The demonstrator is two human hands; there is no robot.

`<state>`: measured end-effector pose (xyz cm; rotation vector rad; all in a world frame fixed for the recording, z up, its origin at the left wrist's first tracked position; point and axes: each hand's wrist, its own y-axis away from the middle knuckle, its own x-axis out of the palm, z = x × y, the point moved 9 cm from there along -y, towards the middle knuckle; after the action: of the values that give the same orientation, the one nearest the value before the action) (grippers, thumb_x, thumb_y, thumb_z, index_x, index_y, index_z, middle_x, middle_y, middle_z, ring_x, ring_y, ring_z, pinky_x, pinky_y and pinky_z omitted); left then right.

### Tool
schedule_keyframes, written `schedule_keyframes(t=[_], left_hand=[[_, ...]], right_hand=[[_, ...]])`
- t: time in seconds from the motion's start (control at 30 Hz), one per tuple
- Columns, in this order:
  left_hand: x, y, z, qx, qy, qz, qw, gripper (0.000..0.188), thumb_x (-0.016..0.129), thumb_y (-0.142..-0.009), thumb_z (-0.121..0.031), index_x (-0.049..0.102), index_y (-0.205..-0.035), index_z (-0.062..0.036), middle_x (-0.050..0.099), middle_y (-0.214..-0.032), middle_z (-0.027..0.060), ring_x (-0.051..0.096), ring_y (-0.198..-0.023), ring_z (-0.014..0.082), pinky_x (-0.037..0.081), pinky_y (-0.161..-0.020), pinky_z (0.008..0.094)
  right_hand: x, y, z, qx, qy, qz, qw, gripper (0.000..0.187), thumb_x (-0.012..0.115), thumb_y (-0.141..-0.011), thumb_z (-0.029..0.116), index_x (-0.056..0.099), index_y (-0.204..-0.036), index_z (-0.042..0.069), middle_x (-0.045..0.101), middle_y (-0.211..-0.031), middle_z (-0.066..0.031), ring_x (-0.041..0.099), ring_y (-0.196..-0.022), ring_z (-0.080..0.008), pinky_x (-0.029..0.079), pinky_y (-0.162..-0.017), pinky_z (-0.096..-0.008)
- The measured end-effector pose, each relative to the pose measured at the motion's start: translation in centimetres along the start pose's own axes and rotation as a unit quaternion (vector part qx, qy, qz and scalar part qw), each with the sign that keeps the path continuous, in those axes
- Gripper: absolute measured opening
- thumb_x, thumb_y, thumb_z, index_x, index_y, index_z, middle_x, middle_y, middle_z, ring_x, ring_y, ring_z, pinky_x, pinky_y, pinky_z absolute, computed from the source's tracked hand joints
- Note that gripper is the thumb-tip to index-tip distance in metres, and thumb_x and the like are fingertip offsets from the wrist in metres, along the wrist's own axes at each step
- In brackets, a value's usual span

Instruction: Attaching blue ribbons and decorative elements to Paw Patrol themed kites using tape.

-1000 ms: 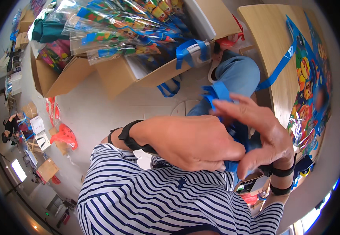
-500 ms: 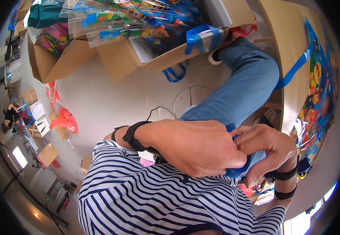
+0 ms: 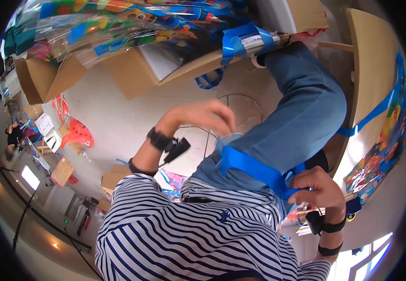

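Hands drawing a blue strap (image 3: 252,169) across a lap.

Seated in jeans (image 3: 301,117) and a striped shirt (image 3: 179,234), the person stretches the strap over the thigh, its long axis running from beside the knee-side fold down toward the hip. The right hand (image 3: 317,189) is closed around the strap's lower end, apparently to keep it taut. The left hand (image 3: 203,117) hovers above the upper end, fingers curled and loosely open, holding nothing I can make out. Cardboard boxes (image 3: 132,70) of bright packaged goods sit beyond, on the floor (image 3: 114,117); a wooden table (image 3: 369,75) stands alongside.
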<state>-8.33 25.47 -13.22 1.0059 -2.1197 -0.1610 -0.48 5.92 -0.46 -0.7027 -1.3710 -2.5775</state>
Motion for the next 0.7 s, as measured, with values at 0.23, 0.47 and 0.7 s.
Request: schedule_keyframes(t=[0.23,0.47,0.7], left_hand=[[-15.0,-6.6,23.4,-0.130,-0.058,-0.337,0.931,0.037,0.064,-0.091,-0.020,0.063,-0.122,-0.0011,0.061,-0.125,0.0121,0.059,-0.111,0.0207,0.047,-0.095,0.0329],[-20.3,-8.9,31.4,-0.171,-0.166,-0.459,0.856,0.040,0.069,-0.087,-0.017,0.061,-0.123,-0.0009,0.063,-0.121,0.0125,0.059,-0.111,0.0219,0.046,-0.095,0.0326],[-19.2,-7.3,35.3,-0.123,-0.250,-0.468,0.839,0.040,0.071,-0.085,-0.014,0.062,-0.122,-0.0012,0.064,-0.118,0.0126,0.060,-0.108,0.0217,0.047,-0.094,0.0327]], right_hand=[[-2.9,-3.5,-1.2,-0.073,0.057,-0.083,0.992,0.020,0.077,-0.070,0.007,0.074,-0.088,0.001,0.071,-0.090,-0.0133,0.065,-0.090,-0.0314,0.048,-0.083,-0.0368],[-2.9,-3.6,-2.0,0.004,0.032,-0.055,0.998,0.019,0.080,-0.072,0.015,0.075,-0.089,0.009,0.070,-0.094,-0.0100,0.064,-0.095,-0.0335,0.048,-0.083,-0.0399],[-3.0,-3.9,-1.3,-0.016,0.033,-0.055,0.998,0.017,0.080,-0.073,0.017,0.075,-0.088,0.009,0.070,-0.089,-0.0089,0.065,-0.091,-0.0326,0.048,-0.081,-0.0390]])
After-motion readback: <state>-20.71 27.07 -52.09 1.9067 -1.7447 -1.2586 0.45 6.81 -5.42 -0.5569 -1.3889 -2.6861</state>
